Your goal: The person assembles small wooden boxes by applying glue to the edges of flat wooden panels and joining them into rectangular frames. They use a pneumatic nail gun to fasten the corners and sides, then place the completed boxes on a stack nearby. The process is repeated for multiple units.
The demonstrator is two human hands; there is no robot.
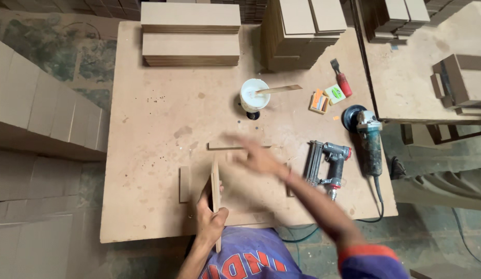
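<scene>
On table (147,119), left hand (209,217) grips upright board (215,186); right hand (256,157) open, blurred.

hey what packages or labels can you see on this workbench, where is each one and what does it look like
Small orange and grey rectangular packet: right of the white glue tub, lying flat on the fibreboard table.
Small green and white square pack: just right of the orange one, beside the red-handled chisel.
No signs or screens in view.
</scene>
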